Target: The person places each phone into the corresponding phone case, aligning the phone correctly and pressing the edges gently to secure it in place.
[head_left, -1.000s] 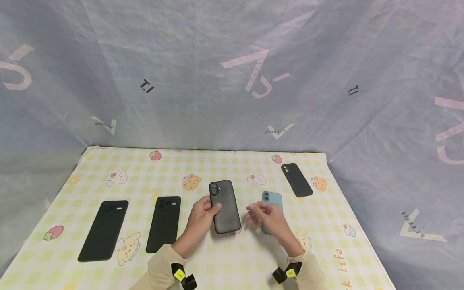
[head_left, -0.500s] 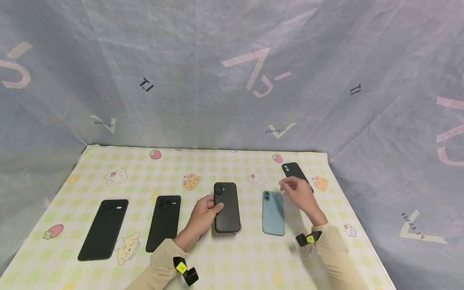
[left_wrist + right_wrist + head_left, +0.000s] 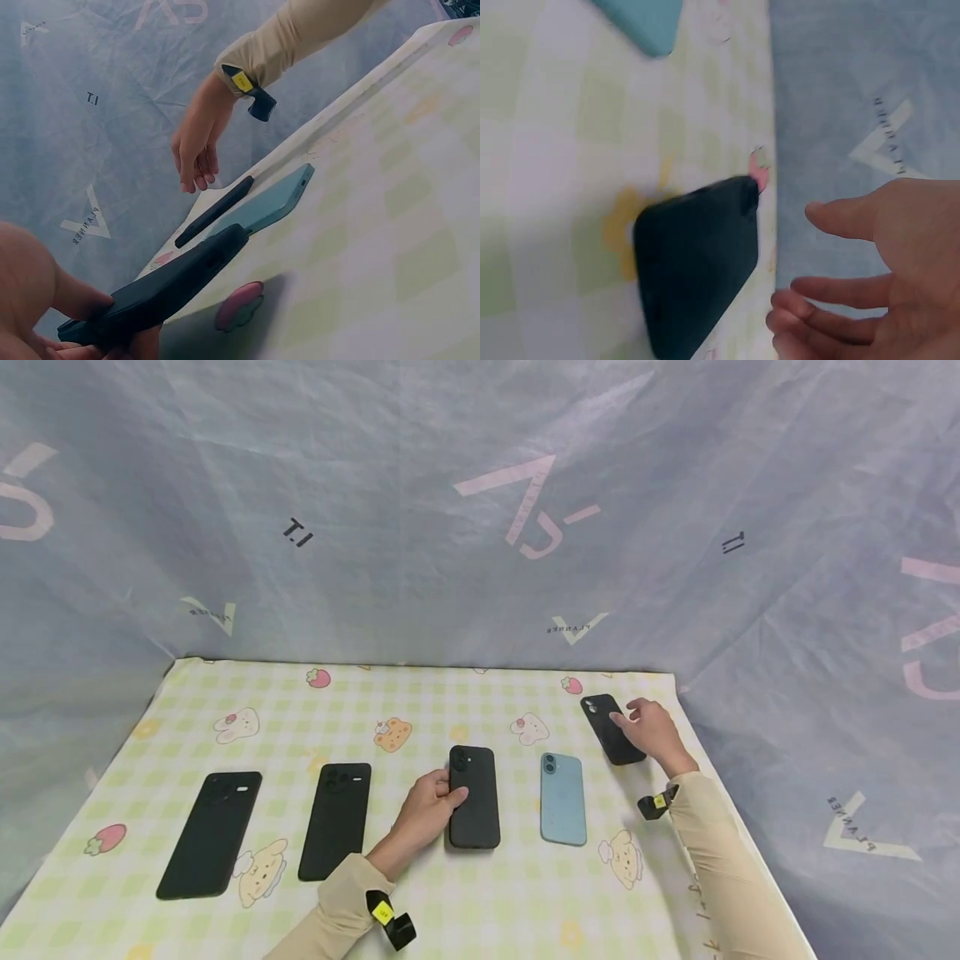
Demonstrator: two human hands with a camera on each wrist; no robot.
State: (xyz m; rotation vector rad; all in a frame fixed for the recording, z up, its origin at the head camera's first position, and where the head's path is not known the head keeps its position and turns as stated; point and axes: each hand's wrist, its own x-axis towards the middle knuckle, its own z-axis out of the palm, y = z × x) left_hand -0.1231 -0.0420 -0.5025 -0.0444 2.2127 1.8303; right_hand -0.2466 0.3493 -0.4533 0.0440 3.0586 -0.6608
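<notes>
My left hand grips a phone in a dark case by its left edge, thumb on the back. In the left wrist view the cased phone tilts above the cloth, its shadow below. At the far right, my right hand hovers by a black phone case, thumb overlapping it in the head view. The right wrist view shows that hand with thumb and fingers spread apart, beside the case and not touching it. Between the hands a light blue phone lies camera side up.
Two larger black phones or cases lie on the left half of the table. A green checked cloth with cartoon prints covers the tabletop. Grey-blue fabric hangs behind and at both sides.
My right hand has moved right and away, from over the blue phone to the black case, uncovering the blue phone. My left hand has shifted the cased phone slightly right and toward me.
</notes>
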